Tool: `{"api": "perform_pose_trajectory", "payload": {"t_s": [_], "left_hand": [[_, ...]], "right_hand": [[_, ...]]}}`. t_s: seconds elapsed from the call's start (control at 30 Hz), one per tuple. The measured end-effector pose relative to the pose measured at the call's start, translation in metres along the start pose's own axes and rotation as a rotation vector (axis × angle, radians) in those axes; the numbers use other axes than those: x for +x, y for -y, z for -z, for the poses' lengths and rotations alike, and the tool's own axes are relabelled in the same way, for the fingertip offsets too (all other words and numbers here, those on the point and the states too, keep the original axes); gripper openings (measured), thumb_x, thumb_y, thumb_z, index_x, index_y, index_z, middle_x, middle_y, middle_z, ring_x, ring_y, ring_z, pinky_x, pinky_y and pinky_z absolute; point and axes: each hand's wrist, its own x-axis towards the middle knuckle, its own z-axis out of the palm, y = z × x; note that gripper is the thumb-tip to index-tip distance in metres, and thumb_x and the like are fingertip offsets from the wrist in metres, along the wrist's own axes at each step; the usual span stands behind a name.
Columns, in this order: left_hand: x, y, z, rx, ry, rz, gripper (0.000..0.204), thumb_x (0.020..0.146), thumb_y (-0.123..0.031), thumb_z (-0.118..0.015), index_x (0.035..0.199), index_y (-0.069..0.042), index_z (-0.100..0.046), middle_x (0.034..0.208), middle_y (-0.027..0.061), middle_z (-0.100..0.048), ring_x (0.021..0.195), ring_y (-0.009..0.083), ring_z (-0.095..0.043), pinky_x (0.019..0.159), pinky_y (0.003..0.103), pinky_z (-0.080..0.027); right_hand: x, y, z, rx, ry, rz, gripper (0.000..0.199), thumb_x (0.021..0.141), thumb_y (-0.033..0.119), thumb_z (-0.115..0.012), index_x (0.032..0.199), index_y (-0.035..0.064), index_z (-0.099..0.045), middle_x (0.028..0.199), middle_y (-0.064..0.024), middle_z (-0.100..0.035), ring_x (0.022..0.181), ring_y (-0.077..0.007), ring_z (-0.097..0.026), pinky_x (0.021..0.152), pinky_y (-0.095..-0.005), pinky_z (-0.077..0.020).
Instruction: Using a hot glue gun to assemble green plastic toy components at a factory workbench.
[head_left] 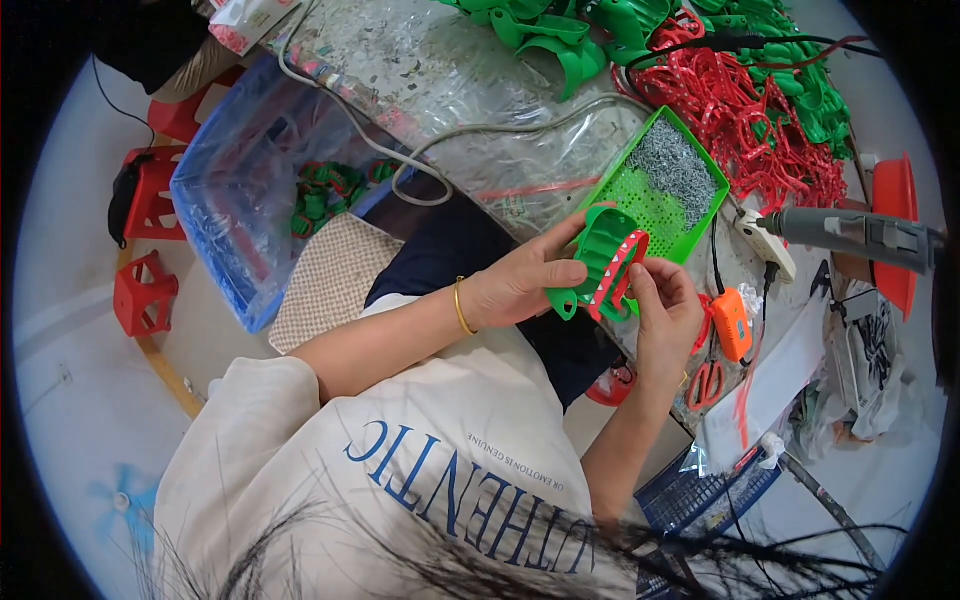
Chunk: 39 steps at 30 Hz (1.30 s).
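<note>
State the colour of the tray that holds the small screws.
Bright green tray, filled with grey screws; the head view shows it.

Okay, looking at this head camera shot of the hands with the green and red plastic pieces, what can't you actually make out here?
Head view only:
- How the green piece and red toothed piece join: covered by the left hand and right hand.
- Single grey bits in the green tray: too small.
- Blue bin contents: blurred by its plastic liner.
- Scissors: partly hidden.
</note>
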Motion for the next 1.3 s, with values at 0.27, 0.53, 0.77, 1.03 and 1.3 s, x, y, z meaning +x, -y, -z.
{"api": "perform_pose_trajectory", "payload": {"t_s": [0.27,0.53,0.77,1.03,1.3], "left_hand": [[-0.001,-0.003,-0.004,0.041,0.012,0.005,0.083,0.077,-0.017,-0.071,0.143,-0.013,-0.02,0.133,0.0065,-0.039,0.12,0.0158,-0.041,0.099,0.031,-0.037],[-0.002,-0.002,-0.002,0.136,-0.006,0.0,0.088,0.072,-0.018,-0.073,0.142,-0.014,-0.021,0.135,0.0023,-0.037,0.119,0.0131,-0.042,0.098,0.028,-0.038],[-0.005,-0.001,-0.001,0.25,-0.053,-0.055,0.087,0.069,-0.015,-0.074,0.141,-0.012,-0.025,0.134,0.0031,-0.038,0.123,0.0143,-0.037,0.102,0.029,-0.031],[-0.007,-0.007,-0.005,0.296,-0.085,-0.008,0.074,0.075,-0.015,-0.064,0.139,-0.012,-0.028,0.128,0.0035,-0.044,0.117,0.0135,-0.043,0.099,0.029,-0.035],[-0.026,0.003,0.02,-0.337,0.042,0.212,0.059,0.084,-0.033,-0.057,0.132,-0.004,-0.037,0.122,0.0189,-0.052,0.109,0.0291,-0.055,0.092,0.045,-0.045]], "right_hand": [[0.0,-0.004,-0.002,0.023,-0.019,0.021,0.016,0.085,0.009,-0.063,0.095,-0.0031,-0.059,0.083,-0.0043,-0.061,0.072,-0.0088,-0.056,0.066,-0.0204,-0.0451],[-0.006,0.001,-0.013,-0.113,-0.059,0.029,0.015,0.084,0.007,-0.063,0.094,-0.0027,-0.059,0.084,-0.0043,-0.062,0.075,-0.0083,-0.057,0.068,-0.0199,-0.0456],[-0.008,-0.003,-0.017,-0.139,-0.08,0.027,0.014,0.084,0.007,-0.063,0.093,-0.0024,-0.059,0.084,-0.0044,-0.062,0.074,-0.0083,-0.057,0.067,-0.0201,-0.0455],[-0.003,-0.011,-0.009,-0.008,0.006,0.022,0.012,0.083,0.006,-0.063,0.092,-0.0007,-0.058,0.083,-0.0035,-0.061,0.072,-0.0084,-0.056,0.066,-0.0206,-0.0448],[-0.011,-0.002,0.006,0.005,0.087,0.118,0.016,0.081,0.003,-0.063,0.094,0.0028,-0.055,0.082,-0.0009,-0.056,0.075,-0.0089,-0.054,0.068,-0.0223,-0.0442]]}}
